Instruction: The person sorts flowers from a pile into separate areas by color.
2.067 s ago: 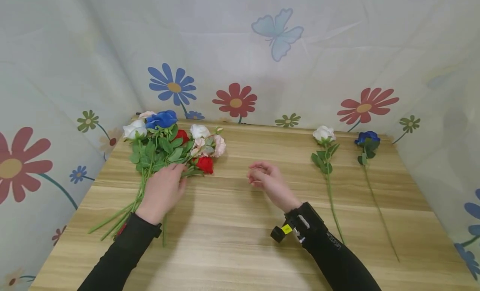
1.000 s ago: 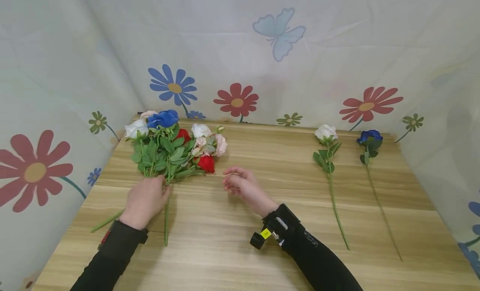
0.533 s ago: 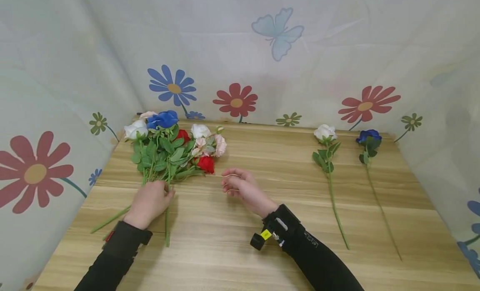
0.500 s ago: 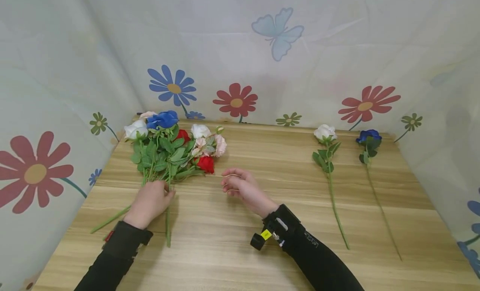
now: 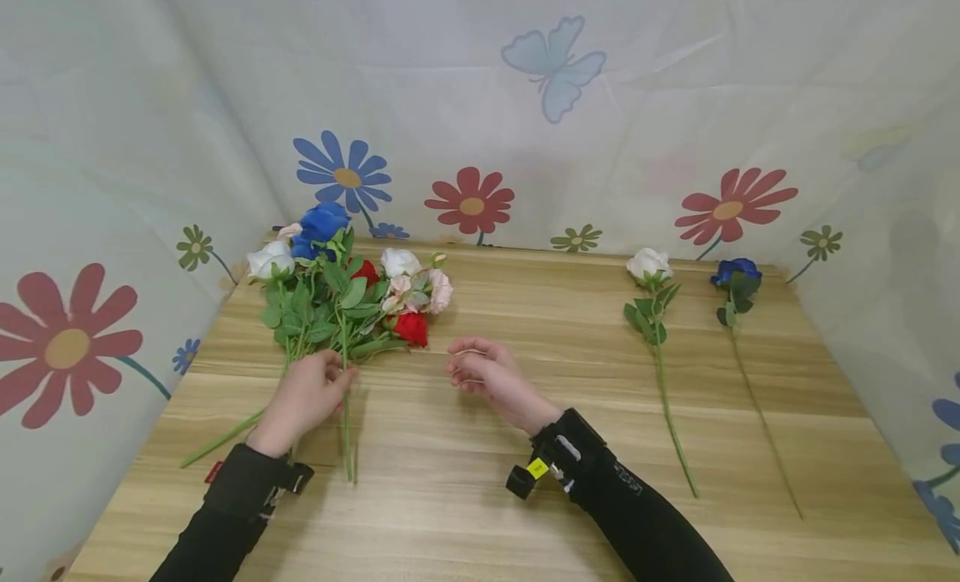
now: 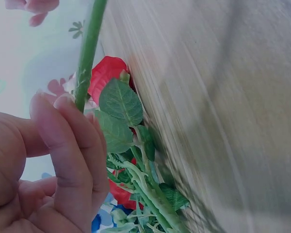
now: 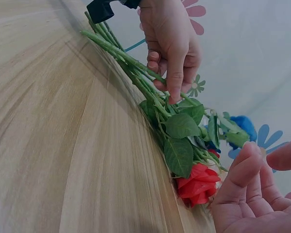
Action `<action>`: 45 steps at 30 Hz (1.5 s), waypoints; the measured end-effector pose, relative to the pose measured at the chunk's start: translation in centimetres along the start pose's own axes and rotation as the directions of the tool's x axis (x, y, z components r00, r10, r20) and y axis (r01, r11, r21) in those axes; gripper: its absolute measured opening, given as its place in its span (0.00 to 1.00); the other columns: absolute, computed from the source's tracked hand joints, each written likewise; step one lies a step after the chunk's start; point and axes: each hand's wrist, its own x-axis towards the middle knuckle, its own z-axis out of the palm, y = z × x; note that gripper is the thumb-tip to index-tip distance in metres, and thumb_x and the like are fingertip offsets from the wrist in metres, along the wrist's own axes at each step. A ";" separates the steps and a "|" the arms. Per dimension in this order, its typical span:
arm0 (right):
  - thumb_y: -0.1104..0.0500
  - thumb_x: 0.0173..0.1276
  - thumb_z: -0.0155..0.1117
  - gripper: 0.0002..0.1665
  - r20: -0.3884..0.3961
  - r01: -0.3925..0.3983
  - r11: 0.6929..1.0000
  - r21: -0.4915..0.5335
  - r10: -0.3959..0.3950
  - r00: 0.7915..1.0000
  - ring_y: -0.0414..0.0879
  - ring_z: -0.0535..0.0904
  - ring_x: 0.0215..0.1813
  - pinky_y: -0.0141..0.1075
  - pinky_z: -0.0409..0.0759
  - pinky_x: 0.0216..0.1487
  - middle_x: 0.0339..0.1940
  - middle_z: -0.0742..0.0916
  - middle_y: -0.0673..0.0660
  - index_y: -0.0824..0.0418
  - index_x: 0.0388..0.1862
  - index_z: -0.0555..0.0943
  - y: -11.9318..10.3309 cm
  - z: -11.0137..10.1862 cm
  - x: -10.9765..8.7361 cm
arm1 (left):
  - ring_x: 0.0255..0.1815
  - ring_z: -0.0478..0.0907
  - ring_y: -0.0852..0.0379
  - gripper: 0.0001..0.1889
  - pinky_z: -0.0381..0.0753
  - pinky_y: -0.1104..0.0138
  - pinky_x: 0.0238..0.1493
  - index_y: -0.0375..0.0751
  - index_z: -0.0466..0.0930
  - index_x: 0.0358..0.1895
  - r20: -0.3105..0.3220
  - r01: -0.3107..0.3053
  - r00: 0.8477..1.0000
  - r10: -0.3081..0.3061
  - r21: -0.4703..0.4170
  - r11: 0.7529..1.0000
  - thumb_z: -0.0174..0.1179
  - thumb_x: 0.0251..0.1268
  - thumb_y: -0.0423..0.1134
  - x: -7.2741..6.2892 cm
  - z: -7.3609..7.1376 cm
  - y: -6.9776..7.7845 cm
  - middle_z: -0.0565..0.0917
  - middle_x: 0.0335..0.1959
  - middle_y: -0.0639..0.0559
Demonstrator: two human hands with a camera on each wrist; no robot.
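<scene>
My left hand (image 5: 303, 398) pinches the green stem (image 6: 90, 51) of a blue rose (image 5: 325, 221), whose head rises above the pile of artificial flowers on the left. The stem's lower end hangs below the hand, casting a shadow on the table. Under and around it lie white roses (image 5: 272, 260), a red rose (image 5: 409, 329) and pale pink flowers (image 5: 439, 291), their leaves and stems overlapping. My right hand (image 5: 498, 382) hovers to the right of the pile, fingers loosely curled, holding nothing; the right wrist view shows its thumb near the index fingertip.
Farther right, a single white rose (image 5: 649, 265) and a single blue rose (image 5: 735, 273) lie side by side, stems toward me. The wood-grain table (image 5: 480, 515) is enclosed by a flower-printed cloth (image 5: 450, 82) at the back and sides.
My left hand has shifted from among the leaves to the stems and now raises a blue rose off the pile. My right hand has moved left toward the pile.
</scene>
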 end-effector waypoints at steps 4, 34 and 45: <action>0.64 0.74 0.52 0.19 0.000 -0.006 1.000 -0.016 0.006 1.000 0.37 0.80 0.34 0.27 0.78 0.39 0.34 0.84 0.49 0.72 0.60 0.70 0.0 -0.3 -0.1 | 0.20 0.83 0.52 0.13 0.75 0.67 0.20 0.29 0.78 0.49 -0.032 -0.028 0.999 0.028 -0.002 1.000 0.55 0.76 0.38 0.0 0.1 0.0 0.84 0.28 0.45; 0.66 0.71 0.51 0.20 -0.002 0.029 0.989 -0.148 -0.030 1.000 0.39 0.79 0.36 0.29 0.78 0.41 0.35 0.83 0.48 0.75 0.59 0.69 0.7 -3.9 -1.9 | 0.29 0.85 0.36 0.19 0.87 0.54 0.34 0.30 0.70 0.62 0.009 -0.103 0.994 0.112 -0.331 0.938 0.55 0.77 0.39 2.1 2.4 4.9 0.84 0.39 0.30; 0.66 0.72 0.52 0.20 0.030 0.045 0.970 -0.241 -0.039 0.999 0.40 0.79 0.36 0.29 0.78 0.39 0.36 0.83 0.50 0.76 0.58 0.71 0.7 -4.3 -2.1 | 0.28 0.85 0.32 0.12 0.87 0.64 0.28 0.34 0.76 0.49 -0.021 -0.157 0.986 0.165 -0.439 0.885 0.57 0.77 0.41 3.0 4.0 7.0 0.85 0.38 0.29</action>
